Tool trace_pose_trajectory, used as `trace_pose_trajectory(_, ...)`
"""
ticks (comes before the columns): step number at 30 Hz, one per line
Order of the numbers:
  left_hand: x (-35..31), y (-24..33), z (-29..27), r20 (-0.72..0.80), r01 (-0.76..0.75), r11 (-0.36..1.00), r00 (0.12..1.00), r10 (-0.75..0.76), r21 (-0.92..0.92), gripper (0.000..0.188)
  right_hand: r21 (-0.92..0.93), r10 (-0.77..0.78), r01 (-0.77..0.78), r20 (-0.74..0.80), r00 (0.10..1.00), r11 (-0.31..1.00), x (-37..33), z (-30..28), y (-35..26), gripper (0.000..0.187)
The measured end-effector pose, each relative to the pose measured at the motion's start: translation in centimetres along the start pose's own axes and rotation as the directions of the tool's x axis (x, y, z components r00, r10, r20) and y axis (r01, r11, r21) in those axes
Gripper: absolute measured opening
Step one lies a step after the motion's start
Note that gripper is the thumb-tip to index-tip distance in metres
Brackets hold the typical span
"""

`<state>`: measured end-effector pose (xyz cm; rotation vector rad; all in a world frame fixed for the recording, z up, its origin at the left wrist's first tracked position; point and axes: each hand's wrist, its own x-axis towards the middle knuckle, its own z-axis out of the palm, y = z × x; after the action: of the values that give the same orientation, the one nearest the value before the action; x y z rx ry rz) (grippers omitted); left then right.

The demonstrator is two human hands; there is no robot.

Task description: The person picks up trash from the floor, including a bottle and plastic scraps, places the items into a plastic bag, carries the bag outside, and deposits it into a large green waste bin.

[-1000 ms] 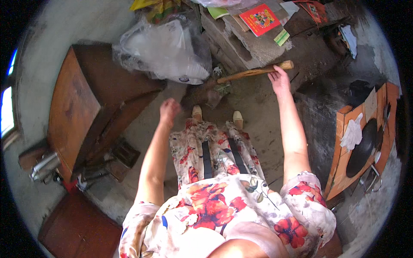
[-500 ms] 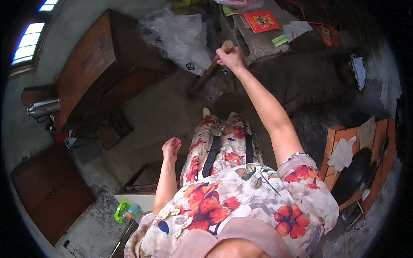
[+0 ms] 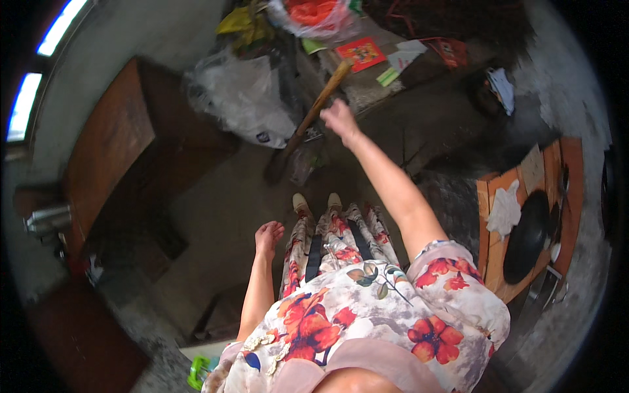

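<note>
A long wooden-handled tool [image 3: 321, 98] leans with its handle's top against the concrete ledge. Its lower end is dark and blurred near the floor, so I cannot make out its head. Just right of the handle is my right hand [image 3: 341, 122], fingers curled in, with a small gap to the wood and nothing seen in it. My left hand [image 3: 268, 237] hangs low by my left leg, holding nothing, its fingers loosely bent. Beside the tool lies a large clear plastic bag [image 3: 242, 98], and a smaller crumpled plastic bag [image 3: 304, 164] rests on the floor.
Ahead, the ledge [image 3: 367, 92] carries a red booklet [image 3: 362, 54], papers and a bag with red contents [image 3: 311, 13]. A brown wooden cabinet [image 3: 111, 144] stands left. On the right, a tiled stove [image 3: 491, 216] holds a black wok [image 3: 526, 236] and a white cloth [image 3: 504, 208].
My right hand has let go of the wooden handle and drawn back slightly toward me. The handle now stands leaning by itself. My view has shifted, and both shoes now show.
</note>
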<state>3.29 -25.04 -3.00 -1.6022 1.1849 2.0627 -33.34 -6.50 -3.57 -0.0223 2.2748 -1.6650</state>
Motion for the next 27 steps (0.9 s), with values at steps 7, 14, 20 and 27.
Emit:
trace_pose_trajectory(7, 3.9, 4.3, 2.9, 0.143, -0.034, 0.977, 0.99, 0.004, 0.211, 0.017, -0.705, 0.21, -0.032, 0.168, 0.963, 0.709, -23.5, -11.7, 7.8, 0.028)
trace_pose_trajectory(14, 3.0, 7.4, 9.6, 0.147, -0.131, 0.945, 0.985, 0.09, 0.301, 0.021, -0.671, 0.812, -0.638, -0.091, 0.577, 0.378, -43.4, -27.1, 16.3, 0.029)
trace_pose_trajectory(20, -3.4, 4.1, 19.0, 0.19, -0.181, 0.911, 0.975, 0.116, 0.371, 0.022, -0.468, 0.753, -0.737, -0.204, 0.626, 0.487, -54.4, -30.5, 25.1, 0.021)
trace_pose_trajectory(27, -5.1, 0.3, 26.2, 0.281, -0.114, 0.883, 0.96, -0.02, 0.454, 0.017, 0.162, 0.948, -0.934, -0.049, 0.314, 0.317, -56.6, -33.7, 31.1, 0.014)
